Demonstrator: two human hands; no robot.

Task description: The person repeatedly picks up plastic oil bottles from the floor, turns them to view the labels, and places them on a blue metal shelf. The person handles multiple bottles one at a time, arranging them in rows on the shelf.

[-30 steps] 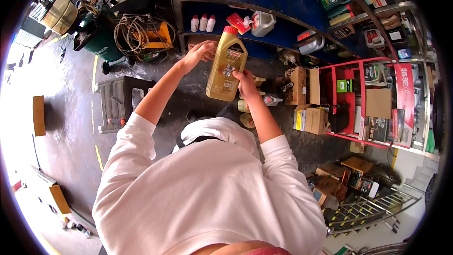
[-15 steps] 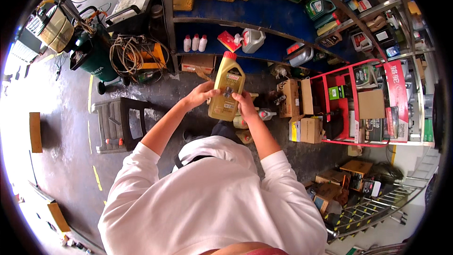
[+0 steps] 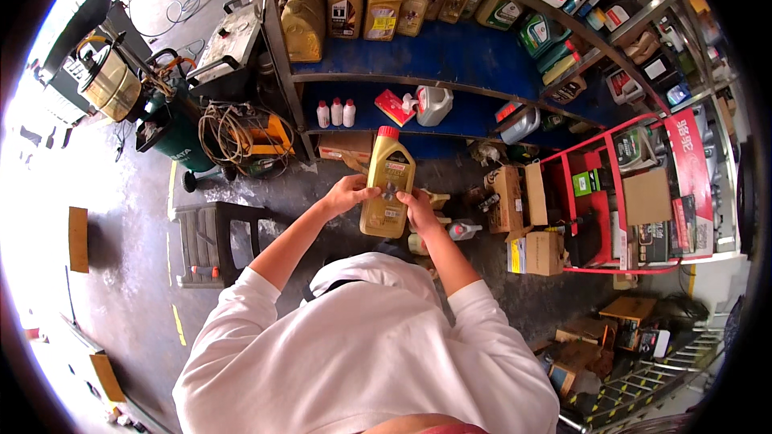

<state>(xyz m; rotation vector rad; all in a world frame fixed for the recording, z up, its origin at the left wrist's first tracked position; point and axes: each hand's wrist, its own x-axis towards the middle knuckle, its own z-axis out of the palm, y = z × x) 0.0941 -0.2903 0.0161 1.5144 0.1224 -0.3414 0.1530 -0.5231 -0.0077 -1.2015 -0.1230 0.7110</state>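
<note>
Between my two hands is a gold motor oil bottle with a red cap, held upright in front of my body with its label toward me. My left hand grips its left side, thumb lying on the front. On the right side, my right hand is closed on it with the thumb also on the front. The fingers behind the bottle are hidden. Past my right hand, a grey bottle and other containers stand low on the floor, partly covered by my arm.
Ahead is a metal shelf with blue boards bearing several oil bottles. To the right stand cardboard boxes and a red-framed rack. On the left are a black plastic stool, a coiled hose and a green wheeled tank.
The view has tilted up, so the shelf and floor things appear lower and more of the upper bottles shows. Both hands keep their hold on the oil bottle.
</note>
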